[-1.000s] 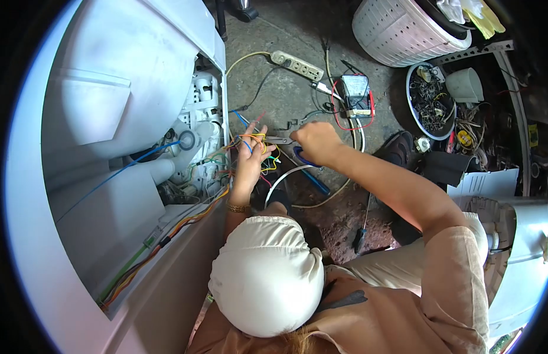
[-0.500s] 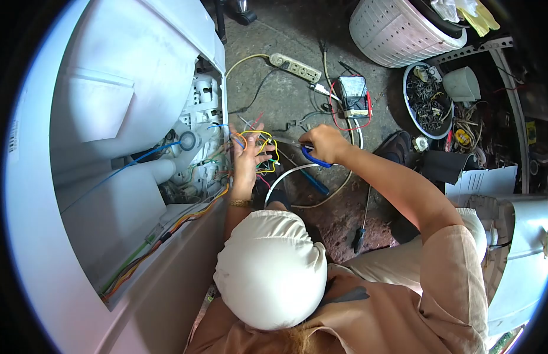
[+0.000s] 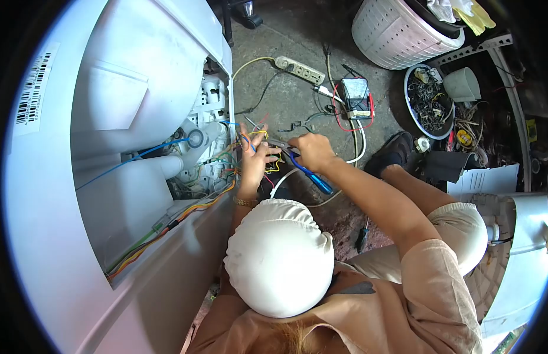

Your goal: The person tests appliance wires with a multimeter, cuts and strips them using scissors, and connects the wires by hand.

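Observation:
My left hand [image 3: 251, 159] is at the open side of the white appliance [image 3: 138, 177], with its fingers curled among thin coloured wires. A yellow wire [image 3: 274, 167] loops beside those fingers, and a blue wire [image 3: 246, 139] passes by them. My right hand [image 3: 313, 152] grips pliers with blue handles [image 3: 295, 160]. Their grey jaws [image 3: 278, 143] point left and reach the wires at my left fingers; whether they close on one cannot be seen. A screwdriver with a blue handle [image 3: 320, 183] lies just below my right hand.
A power strip [image 3: 299, 69] and a multimeter [image 3: 356, 97] with red leads are on the floor ahead. A bucket of small metal parts [image 3: 408, 112] stands right, below a white perforated basket [image 3: 398, 35]. Another screwdriver [image 3: 362, 239] lies near my leg. Cables cross the floor.
My right hand has moved left with the pliers, and their jaws are now at the wires by my left hand. My left fingers have drawn in from a wider spread.

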Demonstrator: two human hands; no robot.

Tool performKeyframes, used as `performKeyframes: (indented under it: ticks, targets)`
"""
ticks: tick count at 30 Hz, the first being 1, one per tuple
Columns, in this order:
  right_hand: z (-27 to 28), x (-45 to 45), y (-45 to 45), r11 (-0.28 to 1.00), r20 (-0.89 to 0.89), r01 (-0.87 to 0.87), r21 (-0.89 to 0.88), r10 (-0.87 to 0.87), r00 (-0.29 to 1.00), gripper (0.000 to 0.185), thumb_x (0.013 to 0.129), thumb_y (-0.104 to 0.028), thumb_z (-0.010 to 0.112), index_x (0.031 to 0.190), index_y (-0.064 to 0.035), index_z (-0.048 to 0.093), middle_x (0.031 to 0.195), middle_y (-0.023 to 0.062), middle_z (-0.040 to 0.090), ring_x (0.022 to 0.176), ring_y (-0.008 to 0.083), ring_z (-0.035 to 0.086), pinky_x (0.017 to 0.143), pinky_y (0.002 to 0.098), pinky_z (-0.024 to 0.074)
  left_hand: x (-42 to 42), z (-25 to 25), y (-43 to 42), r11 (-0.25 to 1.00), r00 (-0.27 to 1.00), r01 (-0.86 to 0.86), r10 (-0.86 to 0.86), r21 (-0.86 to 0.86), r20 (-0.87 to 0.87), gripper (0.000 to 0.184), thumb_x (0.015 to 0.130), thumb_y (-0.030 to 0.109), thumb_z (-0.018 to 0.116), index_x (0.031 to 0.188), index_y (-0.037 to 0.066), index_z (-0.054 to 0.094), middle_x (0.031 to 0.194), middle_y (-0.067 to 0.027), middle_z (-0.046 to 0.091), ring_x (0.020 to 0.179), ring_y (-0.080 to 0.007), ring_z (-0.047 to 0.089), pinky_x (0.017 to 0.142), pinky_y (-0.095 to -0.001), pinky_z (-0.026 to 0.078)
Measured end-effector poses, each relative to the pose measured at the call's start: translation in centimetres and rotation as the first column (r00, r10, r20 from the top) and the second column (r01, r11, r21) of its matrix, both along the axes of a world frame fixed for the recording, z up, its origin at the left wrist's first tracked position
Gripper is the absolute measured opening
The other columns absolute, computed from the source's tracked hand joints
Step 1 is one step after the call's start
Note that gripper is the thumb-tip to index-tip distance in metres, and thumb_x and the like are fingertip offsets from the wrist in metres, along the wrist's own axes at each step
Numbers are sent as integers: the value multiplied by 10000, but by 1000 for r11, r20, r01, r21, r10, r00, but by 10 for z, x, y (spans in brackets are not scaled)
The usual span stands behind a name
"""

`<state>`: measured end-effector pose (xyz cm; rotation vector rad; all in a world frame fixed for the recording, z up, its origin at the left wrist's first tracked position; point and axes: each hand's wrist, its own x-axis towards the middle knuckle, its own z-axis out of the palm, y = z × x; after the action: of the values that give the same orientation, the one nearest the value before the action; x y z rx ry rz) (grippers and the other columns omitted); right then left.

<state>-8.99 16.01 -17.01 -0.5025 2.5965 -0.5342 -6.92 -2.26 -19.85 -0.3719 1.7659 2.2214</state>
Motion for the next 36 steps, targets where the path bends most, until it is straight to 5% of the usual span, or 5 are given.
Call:
performKeyframes:
  ticks: [5, 8, 12, 22, 36]
  targets:
    - [-25, -9, 56, 993, -43, -22, 118, 27, 999, 250, 707, -214, 652, 949, -153, 665, 856, 163, 659, 836, 331, 646, 723, 431, 516, -3, -4, 1, 988, 999, -9, 3, -157, -39, 819, 872, 72, 523, 1461, 160, -40, 1355, -206, 429, 936, -261, 642, 631, -273, 538]
    - [-35, -19, 97, 987, -69, 55, 153, -45, 997, 252, 742, -220, 623, 985, -174, 672, 865, 168, 658, 838, 342, 643, 726, 437, 511, 28, -12, -11, 510, 827, 244, -554, -825, -98, 828, 807, 165, 630, 1454, 73, 120, 1291, -248, 479, 1009, -307, 614, 720, -316, 510]
    - [-41, -21, 107, 946, -75, 298, 130, -290, 954, 278, 724, -294, 667, 965, -156, 678, 850, 159, 665, 814, 339, 647, 719, 434, 511, 58, 24, -15, 591, 888, 429, -416, -683, 197, 806, 777, 262, 637, 1401, -24, 215, 1066, -317, 554, 955, -438, 571, 805, -448, 452]
    - [-78, 9, 63, 915, 8, 285, 287, -300, 954, 182, 767, -185, 605, 928, -111, 648, 887, 181, 661, 889, 345, 641, 749, 433, 522, 22, -11, -14, 378, 916, -388, 59, -840, -397, 495, 764, -70, 416, 1258, -39, 393, 1222, -228, 380, 1135, -374, 453, 939, -405, 388]
    - [-90, -9, 80, 941, 120, -38, 337, -3, 993, 307, 733, -184, 629, 1028, -99, 606, 982, 147, 653, 899, 335, 638, 751, 429, 517, -4, -34, -51, 184, 967, -71, 253, -980, -23, 211, 803, 33, 518, 956, 111, 640, 947, -104, 633, 880, -335, 615, 733, -436, 487]
